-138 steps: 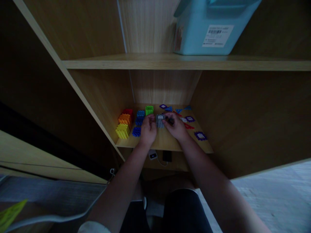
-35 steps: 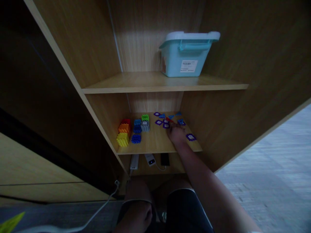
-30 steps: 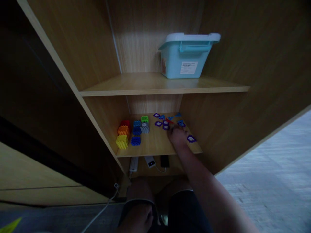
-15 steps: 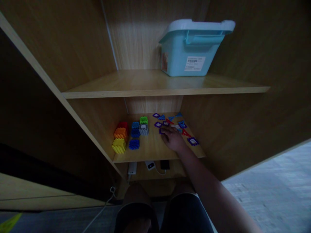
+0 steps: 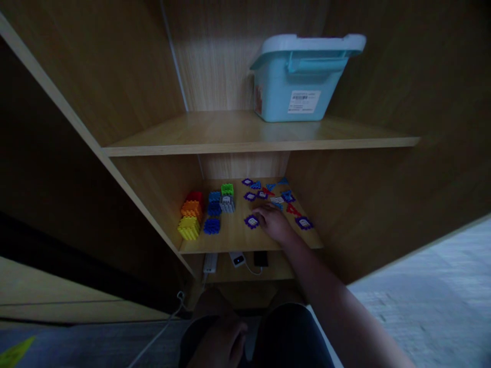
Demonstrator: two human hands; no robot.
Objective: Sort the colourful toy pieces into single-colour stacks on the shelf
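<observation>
On the lower shelf, my right hand (image 5: pixel 271 222) pinches the right edge of a purple square building tile (image 5: pixel 252 221) with a pale centre. Behind it lie loose tiles: a purple square tile (image 5: pixel 250 197), a red triangular tile (image 5: pixel 292 210), a grey striped tile (image 5: pixel 276 200) and several blue ones. Another purple square tile (image 5: pixel 304 223) sits right of my wrist. My left hand (image 5: pixel 224 343) rests by my lap with curled fingers, and nothing shows in it. On the shelf's left stand stacks of yellow tiles (image 5: pixel 189 228), orange tiles (image 5: pixel 191 208), blue tiles (image 5: pixel 212 226) and grey tiles (image 5: pixel 227 204).
A light blue lidded bin (image 5: pixel 303 76) stands on the upper shelf (image 5: pixel 222 130), which overhangs the tiles. Below the lower shelf lie a white power strip (image 5: pixel 210 262), a white device (image 5: pixel 237 259) and a dark device (image 5: pixel 261 258) with a cable. Cabinet walls flank both sides.
The purple tile at my right hand has come toward me and shows more fully. My right hand has shifted slightly nearer. My left hand has risen further into view over my lap.
</observation>
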